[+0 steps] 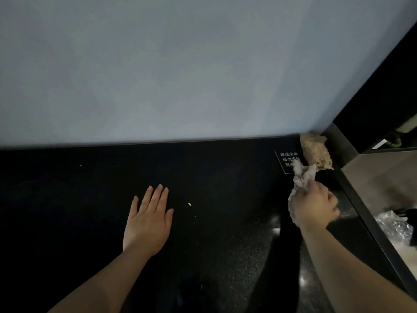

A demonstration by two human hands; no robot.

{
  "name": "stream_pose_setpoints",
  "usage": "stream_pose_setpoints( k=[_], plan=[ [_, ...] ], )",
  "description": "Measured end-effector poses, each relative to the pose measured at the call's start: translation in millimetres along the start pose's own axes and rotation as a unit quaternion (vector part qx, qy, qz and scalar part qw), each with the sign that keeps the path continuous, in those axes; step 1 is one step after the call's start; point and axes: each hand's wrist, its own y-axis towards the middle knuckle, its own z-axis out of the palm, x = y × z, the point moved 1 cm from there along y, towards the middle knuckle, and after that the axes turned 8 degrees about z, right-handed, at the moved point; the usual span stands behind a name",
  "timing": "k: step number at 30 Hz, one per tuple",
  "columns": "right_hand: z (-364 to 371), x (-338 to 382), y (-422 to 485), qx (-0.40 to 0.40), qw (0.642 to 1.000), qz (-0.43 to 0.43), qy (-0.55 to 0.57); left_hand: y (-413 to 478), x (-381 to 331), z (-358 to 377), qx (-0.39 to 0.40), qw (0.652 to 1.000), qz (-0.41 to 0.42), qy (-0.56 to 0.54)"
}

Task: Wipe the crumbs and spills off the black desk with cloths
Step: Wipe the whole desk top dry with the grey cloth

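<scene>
1. Left hand [149, 220] lies palm down on the desk [67, 199], left of centre, fingers straight and close together.
2. Right hand [314, 206] grips a bunched white cloth [303, 177], fingers curled round it, over the desk's right side near the right edge. It is blurred, so I cannot tell whether the cloth touches the surface.
3. A tan cloth [316, 152] sits crumpled in the far right corner, by the wall [180, 64], just beyond the white cloth.
4. 1 pale crumb [189, 204] lies just right of the left hand, between the 2 hands. A smaller speck [80, 166] lies far left, near the wall.
5. A label [284, 160] with white text lies flat by that far right corner, partly covered by the cloths.
6. The far edge meets the wall in a straight line. The right edge runs along a dark rim [361, 206], with a crinkled bag [394, 227] beyond it.
7. Open black surface stretches left of the left hand and between the 2 hands.
</scene>
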Motion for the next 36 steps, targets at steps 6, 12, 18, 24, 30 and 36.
stream_pose_setpoints(
  k=[6,12,18,24,30,36],
  plan=[
    [29,58,-141,0.031,0.934,-0.356,0.007,-1,-4,1,-0.002,1.0,-0.016,-0.019],
    [8,28,-43,0.014,0.971,-0.235,-0.048,-9,-10,2,0.008,0.999,-0.031,-0.01],
    [20,74,-63,0.088,0.982,-0.155,-0.053,-12,-4,-3,0.025,0.997,-0.019,-0.073],
    [25,111,-136,0.238,0.814,-0.53,-0.021,-24,16,-10,-0.009,0.978,-0.034,-0.204],
    [11,85,-103,0.297,0.776,-0.547,0.107,-28,7,-6,-0.001,0.977,-0.066,-0.201],
    [19,95,-114,0.232,0.875,-0.423,-0.032,-37,-4,-5,0.023,0.972,-0.082,-0.219]
  ],
)
